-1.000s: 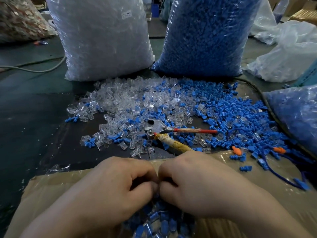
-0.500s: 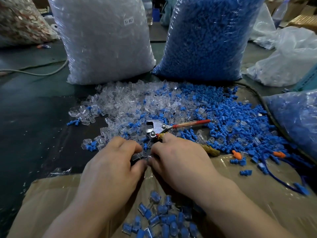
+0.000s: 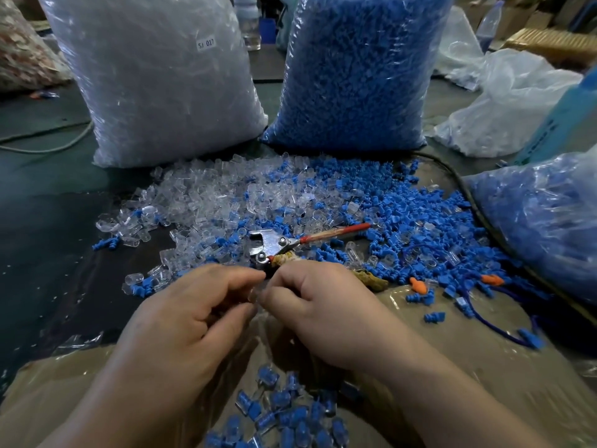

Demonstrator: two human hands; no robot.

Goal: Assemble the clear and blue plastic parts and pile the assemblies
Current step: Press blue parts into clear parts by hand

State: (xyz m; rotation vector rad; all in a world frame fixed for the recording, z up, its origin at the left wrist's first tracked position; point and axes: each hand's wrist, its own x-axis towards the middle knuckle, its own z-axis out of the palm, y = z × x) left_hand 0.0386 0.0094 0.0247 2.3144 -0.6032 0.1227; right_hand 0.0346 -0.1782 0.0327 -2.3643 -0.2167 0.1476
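My left hand (image 3: 190, 315) and my right hand (image 3: 319, 305) meet fingertip to fingertip at the centre, pinching a small clear plastic part (image 3: 253, 294) between them. A blue part is not visible in the fingers. Loose clear parts (image 3: 206, 202) lie spread on the left of the table and loose blue parts (image 3: 397, 215) on the right. A pile of assemblies (image 3: 284, 415), blue inside clear, lies on the brown sheet (image 3: 484, 367) below my hands.
Metal pliers (image 3: 274, 245) with a red handle lie just beyond my fingers. A big bag of clear parts (image 3: 155, 79) and a bag of blue parts (image 3: 358, 72) stand behind. Another blue-filled bag (image 3: 542, 221) sits at the right. Two orange pieces (image 3: 420, 286) lie nearby.
Both hands reached forward from above the assembly pile to the loose parts near the pliers, then drew back slightly with a clear part pinched between them.
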